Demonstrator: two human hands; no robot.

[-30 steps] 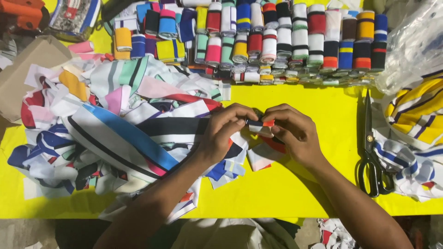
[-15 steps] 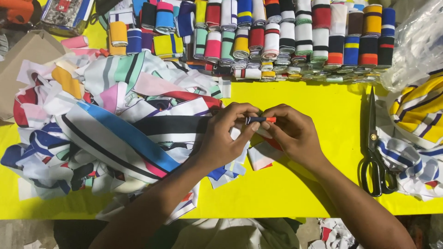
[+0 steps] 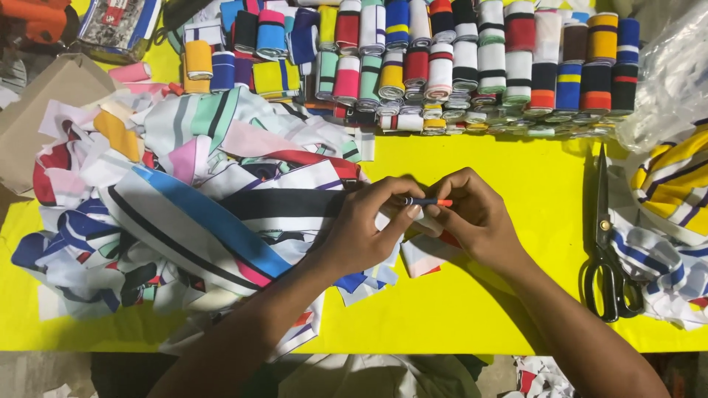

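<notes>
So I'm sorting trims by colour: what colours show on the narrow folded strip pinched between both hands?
Dark blue with an orange-red end on the narrow folded strip, seen in the head view.

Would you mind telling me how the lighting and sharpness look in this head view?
Head view: bright, even light, soft shadows under both hands on the yellow table; glare whitens the plastic bag; scissors sharp; edges slightly bowed.

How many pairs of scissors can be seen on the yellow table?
1. The black scissors lie at the right side of the yellow table, beside the striped fabric pile. Others may be hidden under fabric.
</notes>
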